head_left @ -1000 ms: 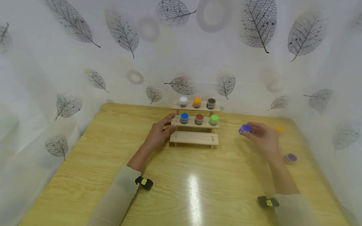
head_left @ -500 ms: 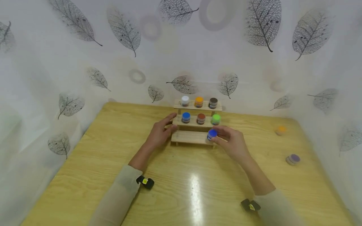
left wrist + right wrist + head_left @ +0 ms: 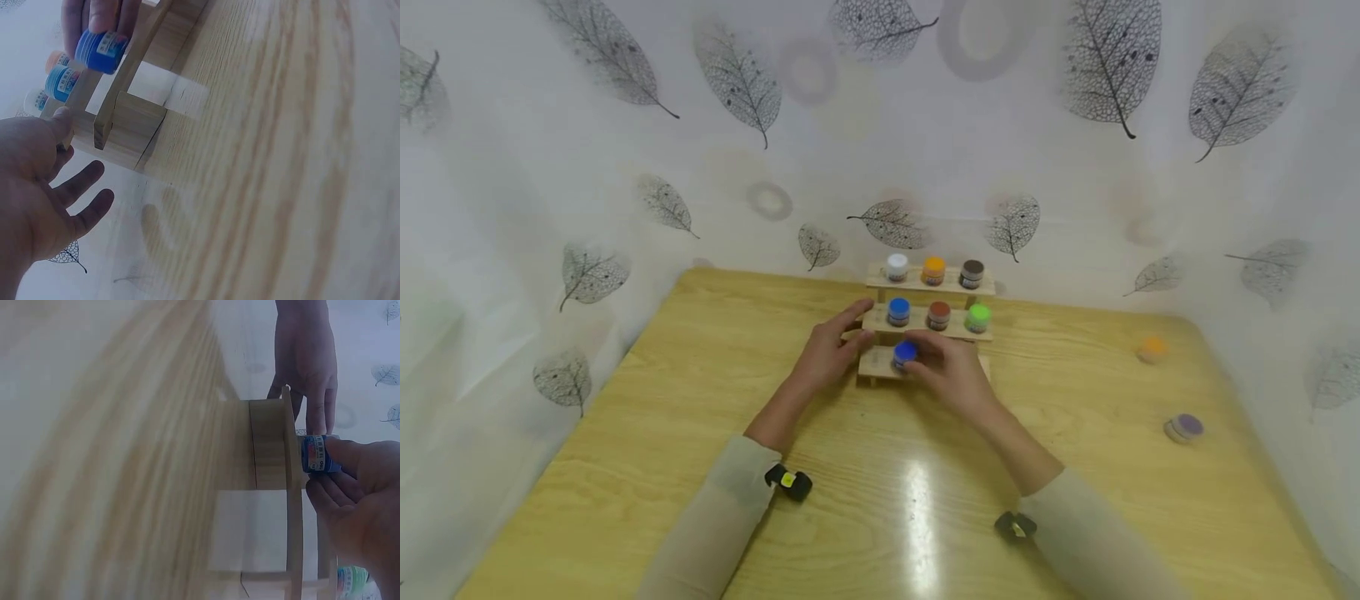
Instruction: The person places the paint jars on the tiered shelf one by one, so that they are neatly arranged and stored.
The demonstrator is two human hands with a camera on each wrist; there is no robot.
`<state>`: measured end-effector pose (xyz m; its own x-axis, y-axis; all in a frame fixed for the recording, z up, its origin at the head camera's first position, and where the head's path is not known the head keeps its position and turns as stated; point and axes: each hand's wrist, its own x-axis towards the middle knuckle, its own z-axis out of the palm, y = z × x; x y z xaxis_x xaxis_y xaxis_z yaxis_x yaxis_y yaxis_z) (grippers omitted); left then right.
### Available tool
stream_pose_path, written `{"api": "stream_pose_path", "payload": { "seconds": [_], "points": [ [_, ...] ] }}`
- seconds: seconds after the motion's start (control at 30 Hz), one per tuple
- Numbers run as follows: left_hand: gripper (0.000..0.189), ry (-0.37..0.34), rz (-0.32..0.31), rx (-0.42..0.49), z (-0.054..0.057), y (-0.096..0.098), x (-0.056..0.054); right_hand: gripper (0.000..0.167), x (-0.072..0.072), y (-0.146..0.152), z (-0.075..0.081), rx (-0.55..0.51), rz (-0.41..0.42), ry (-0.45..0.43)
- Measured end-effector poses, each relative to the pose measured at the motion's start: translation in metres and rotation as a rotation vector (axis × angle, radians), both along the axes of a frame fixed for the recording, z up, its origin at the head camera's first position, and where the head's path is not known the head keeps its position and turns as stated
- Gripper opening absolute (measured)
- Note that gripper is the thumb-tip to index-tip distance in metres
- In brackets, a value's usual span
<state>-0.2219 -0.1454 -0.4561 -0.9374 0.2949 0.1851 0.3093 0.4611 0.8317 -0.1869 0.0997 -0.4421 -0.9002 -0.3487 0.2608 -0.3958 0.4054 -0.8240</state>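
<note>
A three-step wooden rack (image 3: 876, 364) stands toward the back of the table. My left hand (image 3: 823, 354) holds its left end at the middle step, thumb in front and index finger behind; the other fingers extend loosely in the left wrist view. Between thumb and fingertips my right hand (image 3: 958, 379) grips a small paint jar (image 3: 100, 51) with a dark blue lid, upright over the left half of the lowest step. On the middle step sit a blue jar (image 3: 898, 312), a brown-red jar (image 3: 938, 315) and a green jar (image 3: 978, 317).
White (image 3: 897, 267), orange (image 3: 933, 270) and dark brown (image 3: 972, 273) jars line the top step. Farther right on the table stand an orange-lidded jar (image 3: 1152, 349) and a purple-lidded jar (image 3: 1184, 427). A leaf-print curtain (image 3: 722, 167) hangs behind the table.
The right hand has carried the dark blue-lidded jar leftward from the table's right side to over the lowest step. My left hand stays at the rack's left end.
</note>
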Motion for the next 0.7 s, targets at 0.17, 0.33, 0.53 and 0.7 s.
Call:
{"api": "stream_pose_path", "payload": {
  "seconds": [0.17,0.33,0.53,0.7],
  "points": [
    [0.056,0.012,-0.006,0.005,0.0,0.0,-0.001,0.042,-0.001,-0.013,-0.001,0.042,-0.008,-0.006],
    [0.056,0.012,-0.01,0.012,-0.001,0.001,-0.002,0.043,0.0,-0.017,-0.002,0.031,-0.02,-0.017],
    [0.056,0.008,-0.001,-0.004,-0.001,0.001,-0.002,0.044,0.005,-0.006,-0.002,-0.037,-0.039,-0.064],
    [0.056,0.003,0.0,-0.013,-0.002,0.001,-0.002,0.046,0.012,0.021,-0.003,-0.125,-0.078,-0.136]
  ]
}}
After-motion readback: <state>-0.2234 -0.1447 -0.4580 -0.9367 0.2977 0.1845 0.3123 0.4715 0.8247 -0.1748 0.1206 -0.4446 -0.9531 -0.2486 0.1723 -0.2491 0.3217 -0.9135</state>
